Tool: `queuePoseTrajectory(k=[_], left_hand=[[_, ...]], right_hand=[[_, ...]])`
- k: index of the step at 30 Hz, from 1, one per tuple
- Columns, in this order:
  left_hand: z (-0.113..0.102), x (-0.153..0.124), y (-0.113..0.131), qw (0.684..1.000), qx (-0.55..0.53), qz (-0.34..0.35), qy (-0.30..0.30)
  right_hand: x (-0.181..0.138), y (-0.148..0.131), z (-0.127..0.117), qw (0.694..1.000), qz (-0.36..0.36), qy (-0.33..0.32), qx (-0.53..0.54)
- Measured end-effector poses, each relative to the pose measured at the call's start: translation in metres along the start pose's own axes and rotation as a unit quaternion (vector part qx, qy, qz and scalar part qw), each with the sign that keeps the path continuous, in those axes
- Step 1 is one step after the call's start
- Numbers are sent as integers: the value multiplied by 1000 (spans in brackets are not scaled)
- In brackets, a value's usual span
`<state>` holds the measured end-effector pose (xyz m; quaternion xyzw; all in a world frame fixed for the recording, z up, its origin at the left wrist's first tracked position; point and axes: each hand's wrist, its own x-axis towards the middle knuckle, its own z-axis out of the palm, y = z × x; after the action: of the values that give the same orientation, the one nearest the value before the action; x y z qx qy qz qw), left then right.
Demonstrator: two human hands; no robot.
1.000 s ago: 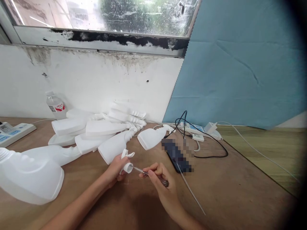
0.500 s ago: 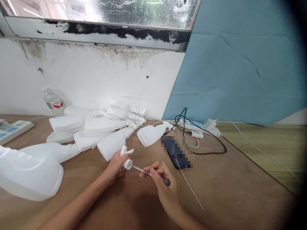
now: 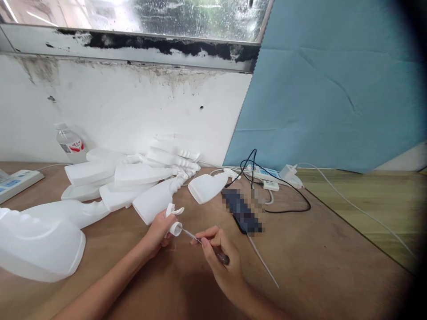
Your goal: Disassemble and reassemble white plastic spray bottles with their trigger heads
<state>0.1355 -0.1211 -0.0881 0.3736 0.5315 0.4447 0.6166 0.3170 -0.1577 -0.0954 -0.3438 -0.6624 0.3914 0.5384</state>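
Right hand point(image 3: 223, 246): thumb and fingers pinch a slim screwdriver-like tool point(image 3: 222, 256), its handle back in the palm, its thin metal shaft slanting up and left. Left hand point(image 3: 160, 229): curled round a white spray head point(image 3: 170, 210), trigger on top, the round collar point(image 3: 174, 229) turned toward the tool. Shaft end stands at the collar's mouth; cannot tell whether it is inside or just short of it. Both hands hang over the near part of the bench point(image 3: 316, 253).

Step in hand, as judged: tool work at the collar opening, left hand bracing, right hand guiding. Next move would call for a firm left grip, the shaft lined up with the opening, and light, controlled pressure so the tip does not slip toward the left fingers.

Just beyond the left hand: a heap of white bottles point(image 3: 143, 174) lying on their sides. Beyond the spray head, apart from the heap: a lone white bottle point(image 3: 206, 187) with a sprayer on. Right of it: a dark phone-like object point(image 3: 240, 209), partly pixelated, and a thin white tube or cord point(image 3: 263, 262). Farther back: a power strip point(image 3: 295, 180) and a looped black cable point(image 3: 309, 205).
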Motion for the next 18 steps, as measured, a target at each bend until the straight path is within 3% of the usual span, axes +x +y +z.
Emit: queuePoseTrajectory(k=[4, 9, 18], left_hand=[[-1, 0, 0, 1000, -4, 1, -5], [-1, -1, 0, 1000, -10, 6, -8], [-7, -1, 2, 999, -16, -33, -34]], right_hand=[[1, 1, 0, 1000, 12, 8, -15], [3, -3, -1, 999, 1, -32, -28], [11, -9, -2, 980, 121, 34, 152]])
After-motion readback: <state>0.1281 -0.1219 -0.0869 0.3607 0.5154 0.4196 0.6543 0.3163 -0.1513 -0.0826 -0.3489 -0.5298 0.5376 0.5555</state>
